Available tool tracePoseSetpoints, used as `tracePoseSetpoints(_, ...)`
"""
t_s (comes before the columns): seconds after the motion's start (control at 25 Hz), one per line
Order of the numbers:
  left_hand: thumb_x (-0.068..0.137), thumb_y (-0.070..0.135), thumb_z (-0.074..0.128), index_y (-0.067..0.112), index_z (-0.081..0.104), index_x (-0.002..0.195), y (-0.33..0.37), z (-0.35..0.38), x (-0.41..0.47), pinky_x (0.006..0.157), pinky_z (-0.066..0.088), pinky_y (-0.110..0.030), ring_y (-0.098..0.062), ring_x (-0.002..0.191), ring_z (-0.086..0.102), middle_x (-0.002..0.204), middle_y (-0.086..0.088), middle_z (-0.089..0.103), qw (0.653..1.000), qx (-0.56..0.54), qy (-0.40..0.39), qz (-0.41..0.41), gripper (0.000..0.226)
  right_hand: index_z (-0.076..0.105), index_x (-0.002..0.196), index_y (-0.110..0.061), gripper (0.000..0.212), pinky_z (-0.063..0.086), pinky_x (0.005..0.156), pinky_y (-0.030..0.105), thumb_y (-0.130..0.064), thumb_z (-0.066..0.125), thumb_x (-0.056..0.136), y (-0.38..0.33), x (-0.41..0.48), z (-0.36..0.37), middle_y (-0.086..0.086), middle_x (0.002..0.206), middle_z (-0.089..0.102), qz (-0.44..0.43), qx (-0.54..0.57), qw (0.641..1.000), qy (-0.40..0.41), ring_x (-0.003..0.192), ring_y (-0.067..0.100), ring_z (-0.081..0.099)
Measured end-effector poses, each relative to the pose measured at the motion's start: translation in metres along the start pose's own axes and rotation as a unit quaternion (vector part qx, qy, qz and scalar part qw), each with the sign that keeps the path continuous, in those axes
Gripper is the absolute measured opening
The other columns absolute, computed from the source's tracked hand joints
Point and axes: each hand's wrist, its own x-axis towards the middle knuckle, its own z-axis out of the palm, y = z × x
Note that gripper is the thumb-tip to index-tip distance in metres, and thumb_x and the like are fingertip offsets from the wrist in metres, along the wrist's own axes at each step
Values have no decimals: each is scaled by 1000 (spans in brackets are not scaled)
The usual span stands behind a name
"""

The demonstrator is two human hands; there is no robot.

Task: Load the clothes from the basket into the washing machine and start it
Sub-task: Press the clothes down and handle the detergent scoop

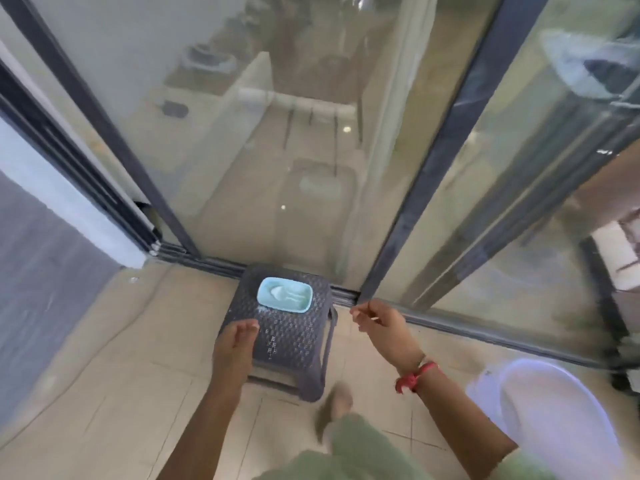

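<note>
While the left hand [239, 336] lies over the near left corner of a dark grey stool [291, 337], its grip slack and spread, the right hand [377, 322] hangs just beside the foot of the sliding door frame [433, 174], grip loosely parted. A pale blue dish [284, 294] sits on the stool's far half. A pale round tub [554, 410] stands on the floor [121, 375] at the person's right, well apart from the stool; whether it is the laundry basket I cannot tell.

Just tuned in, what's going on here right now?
A person looks down at a grey woven stool by a sliding glass door. A pale blue dish sits on the stool. The left hand reaches to the stool's near corner, fingers relaxed; the right hand hovers beside it, apparently empty. No clothes or basket show in this view.
</note>
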Motion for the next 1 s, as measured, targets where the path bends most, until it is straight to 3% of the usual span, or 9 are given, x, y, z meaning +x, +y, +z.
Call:
tracePoseSetpoints(0.08,90,11,59,21,64,86,-2,-3,17,80,44,-32,-20,90,58,91,-3,64,999,-22,33,-26,11,64,83,-11,9,46,72,29,-12,58,90,1,37,7,0,76,64,-33,-83,996,-16,71,16,58)
tracePoseSetpoints(0.2,90,10,59,16,65,90,-3,5,43,81,43,-32,-18,89,57,93,-3,64,997,-28,48,-58,8,65,87,-8,9,42,65,18,-10,56,88,6,89,16,0,81,65,-66,-164,983,-47,72,14,57)
tracePoseSetpoints(0.36,89,27,61,20,64,93,-20,18,70,81,44,-33,-16,86,56,96,-3,63,996,8,46,-81,8,66,91,-12,13,43,72,20,-10,53,88,25,134,38,4,92,70,-32,-237,967,-92,81,17,62)
tracePoseSetpoints(0.56,93,17,56,14,63,99,-47,26,115,78,44,-22,-6,89,56,97,8,62,992,28,45,-119,10,67,99,-15,17,43,79,15,-12,53,91,54,166,90,2,105,69,-16,-277,950,-141,90,15,64)
tracePoseSetpoints(0.68,93,19,55,16,63,104,-70,27,157,87,45,-27,-9,94,58,96,13,60,989,63,19,-135,14,68,103,-15,19,51,89,27,-10,55,89,68,195,129,5,107,69,-7,-264,956,-131,93,20,64)
tracePoseSetpoints(0.84,94,24,53,14,61,111,-99,23,211,90,45,-26,-7,97,57,103,11,61,986,118,-20,-119,21,59,122,-16,31,44,96,33,-16,54,91,83,243,178,7,119,64,-16,-299,950,-93,109,24,58)
tracePoseSetpoints(1.0,94,25,54,14,61,110,-115,16,237,90,45,-25,-6,97,57,105,10,61,982,140,-47,-120,21,50,124,-20,34,48,85,36,-26,55,91,95,265,215,5,108,66,-39,-424,898,-107,105,25,58)
